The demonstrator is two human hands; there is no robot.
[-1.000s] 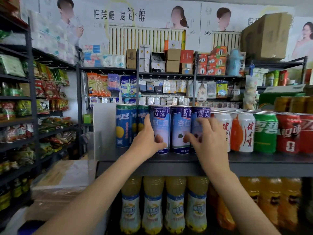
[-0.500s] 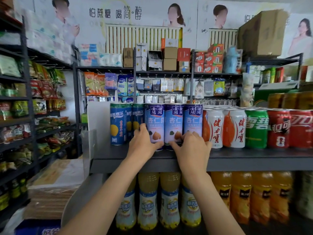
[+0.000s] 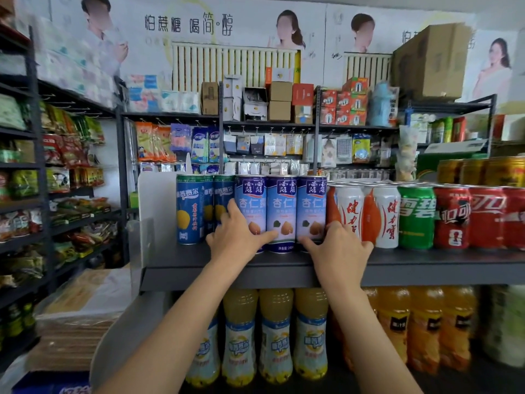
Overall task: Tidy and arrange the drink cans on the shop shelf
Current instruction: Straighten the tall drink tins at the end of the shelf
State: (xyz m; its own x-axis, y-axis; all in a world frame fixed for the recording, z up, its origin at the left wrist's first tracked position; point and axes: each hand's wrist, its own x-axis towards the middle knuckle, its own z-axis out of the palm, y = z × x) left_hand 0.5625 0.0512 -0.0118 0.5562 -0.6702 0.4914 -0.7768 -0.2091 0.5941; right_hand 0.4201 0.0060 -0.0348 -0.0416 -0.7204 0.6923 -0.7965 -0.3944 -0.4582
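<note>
Three tall light-blue almond-drink cans [image 3: 281,213] stand upright, touching side by side, at the front edge of the dark grey metal shelf [image 3: 426,268]. The left hand [image 3: 237,240] wraps the lower part of the leftmost can, thumb reaching across to the middle one. The right hand [image 3: 336,248] curls round the base of the rightmost can. Left of the left hand stand dark-blue slim cans [image 3: 189,209]; right of the right hand, white-and-orange cans [image 3: 385,216], then a green can [image 3: 416,217] and red cola cans [image 3: 468,217].

Dark metal shelving racks [image 3: 37,166] crowded with snack packets line a shop's left side — a white advertising poster wall [image 3: 199,27] and stacked brown cardboard boxes [image 3: 431,61] rise behind.
</note>
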